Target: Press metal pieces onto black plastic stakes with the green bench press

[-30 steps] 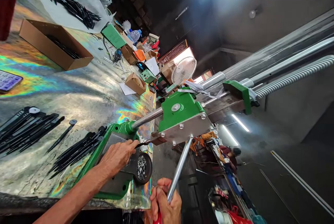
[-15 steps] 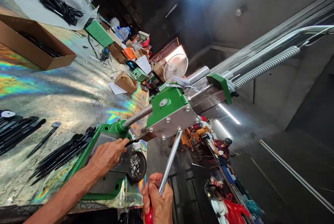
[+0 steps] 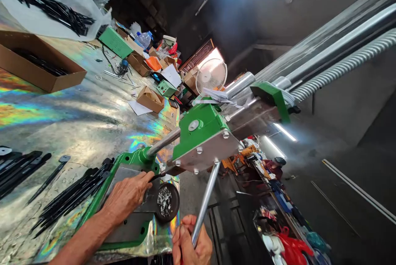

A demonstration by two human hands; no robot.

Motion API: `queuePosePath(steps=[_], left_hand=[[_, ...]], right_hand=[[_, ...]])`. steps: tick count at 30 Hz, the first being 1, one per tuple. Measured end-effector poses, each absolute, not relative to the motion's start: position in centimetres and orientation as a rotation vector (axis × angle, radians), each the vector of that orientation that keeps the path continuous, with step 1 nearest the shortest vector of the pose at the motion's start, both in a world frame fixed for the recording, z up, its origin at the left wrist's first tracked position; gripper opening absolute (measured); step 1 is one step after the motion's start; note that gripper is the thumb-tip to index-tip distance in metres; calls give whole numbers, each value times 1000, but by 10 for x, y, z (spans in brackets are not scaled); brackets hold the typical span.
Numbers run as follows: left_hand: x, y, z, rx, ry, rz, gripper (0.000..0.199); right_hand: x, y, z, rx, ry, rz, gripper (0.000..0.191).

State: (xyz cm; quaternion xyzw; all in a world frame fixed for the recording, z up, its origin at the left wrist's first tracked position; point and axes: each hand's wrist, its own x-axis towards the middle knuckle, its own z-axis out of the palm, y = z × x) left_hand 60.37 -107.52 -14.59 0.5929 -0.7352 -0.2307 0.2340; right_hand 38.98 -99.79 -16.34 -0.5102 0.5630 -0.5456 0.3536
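We have a green-painted hand press (image 3: 202, 137) at the near edge of the surface (image 3: 89, 133), a foil-like sheet shimmering with rainbow colours. Its bolted steel head sits above a green-framed base plate (image 3: 122, 166). Our left hand (image 3: 125, 197) rests over that plate, its fingers (image 3: 144, 178) closed on a thin black stake (image 3: 159, 177), whose end reaches toward the underside of the head. Our right hand (image 3: 190, 242) is clenched around the steel lever (image 3: 206, 203) rising from the press.

Just beside the left hand, a round black dish (image 3: 167, 202) holds a heap of small silver metal pieces. Left of the base plate lie rows of black stakes (image 3: 72, 197), with a single black stake (image 3: 49, 178) apart from them and more stacked at the frame's left edge.

Farther along the surface are a cardboard box (image 3: 37, 65) with black pieces inside and a white plastic sheet (image 3: 46, 9) under another pile. Beyond them stands a white fan (image 3: 210, 76), and a co-worker (image 3: 274, 168) sits well off at a cluttered bench.
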Motion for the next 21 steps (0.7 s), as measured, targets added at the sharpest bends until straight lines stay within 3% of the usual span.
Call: queuePosePath(steps=[5,14,21], left_hand=[[606,-1073,-139,1638,-2060,-599,32],[601,-1059,-127,1681,-2009,-509,26],[598,-1053,-122,1776,-2058,-531,26]], right_hand=[[404,-995,-157,-1259,1399,-1464,45],[424,-978,-93,-1261,1291,-1320,42],[397,-954,-83,-1106,1402,-1249,46]])
